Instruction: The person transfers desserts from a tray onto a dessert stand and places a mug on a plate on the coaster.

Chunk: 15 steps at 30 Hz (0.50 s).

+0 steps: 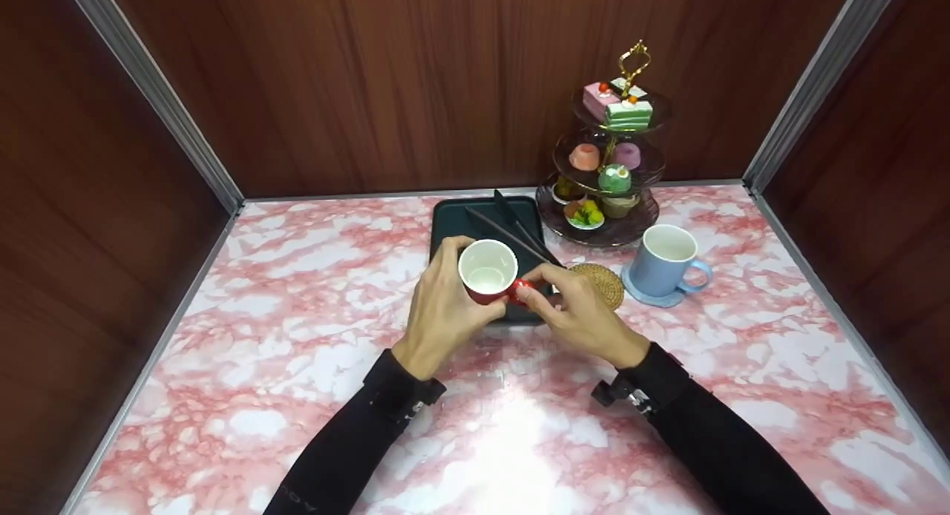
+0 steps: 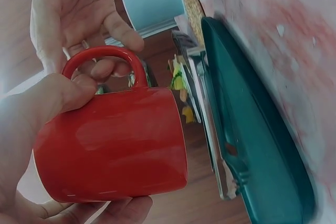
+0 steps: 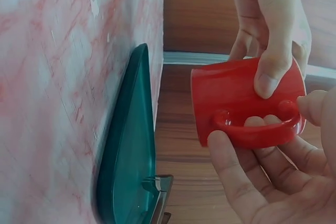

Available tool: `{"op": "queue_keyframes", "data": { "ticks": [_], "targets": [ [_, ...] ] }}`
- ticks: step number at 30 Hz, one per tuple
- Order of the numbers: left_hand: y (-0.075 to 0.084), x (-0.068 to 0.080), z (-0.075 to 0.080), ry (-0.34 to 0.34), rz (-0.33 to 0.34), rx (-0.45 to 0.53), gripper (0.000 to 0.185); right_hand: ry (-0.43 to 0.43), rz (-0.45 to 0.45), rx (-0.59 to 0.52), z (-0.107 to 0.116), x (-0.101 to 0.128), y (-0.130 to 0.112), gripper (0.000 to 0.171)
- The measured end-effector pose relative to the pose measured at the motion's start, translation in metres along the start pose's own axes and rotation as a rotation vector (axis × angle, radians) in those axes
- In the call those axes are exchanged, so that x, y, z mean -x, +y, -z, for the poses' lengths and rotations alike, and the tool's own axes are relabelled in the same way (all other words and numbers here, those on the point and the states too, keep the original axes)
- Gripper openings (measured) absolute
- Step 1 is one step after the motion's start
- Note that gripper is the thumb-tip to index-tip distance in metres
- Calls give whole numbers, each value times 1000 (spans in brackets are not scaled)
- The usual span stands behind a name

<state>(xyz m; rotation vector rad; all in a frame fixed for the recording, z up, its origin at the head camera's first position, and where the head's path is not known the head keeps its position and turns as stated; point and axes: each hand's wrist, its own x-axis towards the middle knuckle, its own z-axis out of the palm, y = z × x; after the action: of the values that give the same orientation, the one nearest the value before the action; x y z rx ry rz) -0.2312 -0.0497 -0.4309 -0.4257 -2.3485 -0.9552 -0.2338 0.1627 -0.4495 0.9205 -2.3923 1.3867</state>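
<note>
A red mug with a white inside is held up over the front part of a dark green tray. Its inside looks empty in the head view. My left hand grips the mug's body, thumb on the near side by the handle and fingers round the far side. At the red handle, my right hand holds on with thumb and curled fingers, some of them behind the loop. Dark tongs lie across the tray, partly hidden by the mug and hands.
Right of the tray lies a round woven coaster, partly covered by the right hand. Beyond it, a light blue mug stands on a blue coaster. A three-tier stand with small cakes rises at the back, near the wooden wall.
</note>
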Motion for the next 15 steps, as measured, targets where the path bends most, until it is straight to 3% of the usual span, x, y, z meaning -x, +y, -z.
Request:
{"op": "queue_keyframes", "data": {
  "ticks": [5,11,15],
  "targets": [
    [6,-2,-9,-15,-12,32,85,2,-35,-27,6,5,0,10],
    [13,-5,-16,-36,-18,41,85,30,-59,-76,16,9,-19,11],
    [15,-6,-22,-48,-18,60,84,50,-51,-46,22,12,-25,10]
  ]
}}
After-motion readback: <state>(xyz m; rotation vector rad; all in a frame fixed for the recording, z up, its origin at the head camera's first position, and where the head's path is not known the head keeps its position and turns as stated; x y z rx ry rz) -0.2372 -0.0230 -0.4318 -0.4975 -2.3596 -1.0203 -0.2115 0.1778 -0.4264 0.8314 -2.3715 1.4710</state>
